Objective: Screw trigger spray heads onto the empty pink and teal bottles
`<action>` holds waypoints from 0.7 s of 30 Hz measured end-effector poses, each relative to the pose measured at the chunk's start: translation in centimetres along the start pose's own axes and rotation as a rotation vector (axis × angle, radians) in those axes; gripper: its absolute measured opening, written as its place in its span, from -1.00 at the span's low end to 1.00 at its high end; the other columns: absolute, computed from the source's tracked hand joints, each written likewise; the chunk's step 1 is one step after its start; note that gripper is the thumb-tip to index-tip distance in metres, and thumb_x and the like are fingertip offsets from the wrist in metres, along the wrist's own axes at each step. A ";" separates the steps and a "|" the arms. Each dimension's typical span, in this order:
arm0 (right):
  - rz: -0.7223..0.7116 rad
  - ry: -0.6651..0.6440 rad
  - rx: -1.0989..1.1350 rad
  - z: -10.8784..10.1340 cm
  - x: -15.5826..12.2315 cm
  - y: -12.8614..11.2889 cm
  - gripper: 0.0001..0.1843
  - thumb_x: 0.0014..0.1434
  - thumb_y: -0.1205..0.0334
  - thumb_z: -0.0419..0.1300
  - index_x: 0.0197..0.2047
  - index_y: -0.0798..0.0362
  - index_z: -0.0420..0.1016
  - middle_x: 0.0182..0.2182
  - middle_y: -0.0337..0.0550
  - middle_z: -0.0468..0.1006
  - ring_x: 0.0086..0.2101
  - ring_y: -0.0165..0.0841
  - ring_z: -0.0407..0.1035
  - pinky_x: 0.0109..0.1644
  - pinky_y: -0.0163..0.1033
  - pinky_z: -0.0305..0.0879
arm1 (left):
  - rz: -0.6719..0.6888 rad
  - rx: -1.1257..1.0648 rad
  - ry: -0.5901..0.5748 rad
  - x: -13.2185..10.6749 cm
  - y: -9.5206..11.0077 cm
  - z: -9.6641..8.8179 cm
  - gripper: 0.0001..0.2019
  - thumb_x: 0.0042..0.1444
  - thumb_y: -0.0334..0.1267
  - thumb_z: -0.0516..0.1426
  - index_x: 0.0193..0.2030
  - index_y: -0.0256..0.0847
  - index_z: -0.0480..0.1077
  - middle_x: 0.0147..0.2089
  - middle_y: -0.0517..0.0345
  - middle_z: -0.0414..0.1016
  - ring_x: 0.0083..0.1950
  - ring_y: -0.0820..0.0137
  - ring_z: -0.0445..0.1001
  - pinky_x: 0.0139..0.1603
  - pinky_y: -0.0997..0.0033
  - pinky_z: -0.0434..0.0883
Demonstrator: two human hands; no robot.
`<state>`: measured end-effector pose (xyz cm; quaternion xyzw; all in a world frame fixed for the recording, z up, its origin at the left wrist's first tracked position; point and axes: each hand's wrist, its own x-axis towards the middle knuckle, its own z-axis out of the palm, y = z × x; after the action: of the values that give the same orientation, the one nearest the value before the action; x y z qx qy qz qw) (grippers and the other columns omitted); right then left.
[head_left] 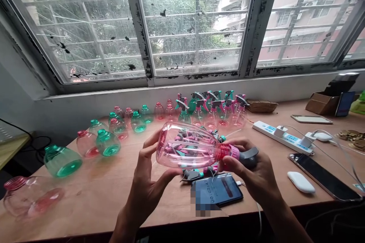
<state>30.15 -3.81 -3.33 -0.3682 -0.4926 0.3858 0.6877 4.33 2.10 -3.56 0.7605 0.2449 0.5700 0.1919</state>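
Note:
A clear pink spray bottle (185,146) lies sideways in the air between my hands, its base to the left. My left hand (149,172) grips the base end, thumb below and fingers behind. Around the pink collar and grey spray head at the other end, my right hand (248,172) is closed with thumb and fingers. Through the clear wall, loose spray heads show on the table behind; a few grey and pink ones (194,174) stick out below the bottle. A phone (218,190) with a lit timer screen lies beneath my hands.
Open pink and green bottles (107,142) stand along the left and back of the wooden table (99,201). Several bottles with spray heads (213,112) stand by the window. To the right are a power strip (282,136), a dark phone (325,176), a white earphone case (301,182) and cables.

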 end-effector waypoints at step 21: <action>0.019 0.007 0.065 -0.1 0.0 0.0 -0.67 0.22 0.02 0.63 -0.11 -0.03 0.68 -0.39 -0.26 0.78 -0.46 -0.34 0.69 -0.34 -0.34 0.62 | 0.126 0.086 -0.031 0.4 0.5 -0.7 -0.43 0.39 -0.46 0.30 0.43 0.09 0.33 0.63 0.08 0.30 0.66 0.25 0.27 0.65 0.13 0.31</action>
<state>30.23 -3.84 -3.37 -0.3516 -0.4740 0.4070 0.6972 3.77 1.97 -2.77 0.7907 0.2176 0.5581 0.1268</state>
